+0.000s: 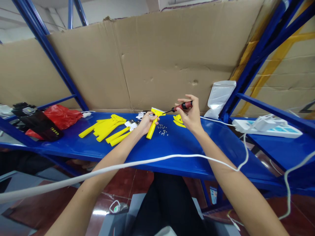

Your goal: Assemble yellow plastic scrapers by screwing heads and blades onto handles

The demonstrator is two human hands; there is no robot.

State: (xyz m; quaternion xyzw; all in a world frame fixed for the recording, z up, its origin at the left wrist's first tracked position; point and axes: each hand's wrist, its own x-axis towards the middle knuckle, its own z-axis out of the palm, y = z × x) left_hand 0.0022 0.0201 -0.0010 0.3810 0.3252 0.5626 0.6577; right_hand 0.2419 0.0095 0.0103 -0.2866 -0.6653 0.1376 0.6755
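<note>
My left hand (147, 123) is closed around a yellow scraper (152, 128), its wide head pointing up and away and its handle towards me. In my right hand (192, 114) is a screwdriver (183, 106) with a red and black handle. Its shaft points left, and the tip meets or nearly meets the scraper's head; contact is too small to make out. Small loose screws (162, 131) lie scattered on the blue table just right of the scraper handle. Several yellow scraper handles (105, 127) are piled left of my left hand. Smaller yellow parts (179, 121) lie behind my right hand.
A white cable (157, 159) hangs across the front, over both forearms. White and dark small pieces (133, 124) lie beside the pile. A black bottle (36, 123) and red plastic bag (61, 116) stand left. A power strip (268, 127) sits right, with cardboard (157, 62) behind.
</note>
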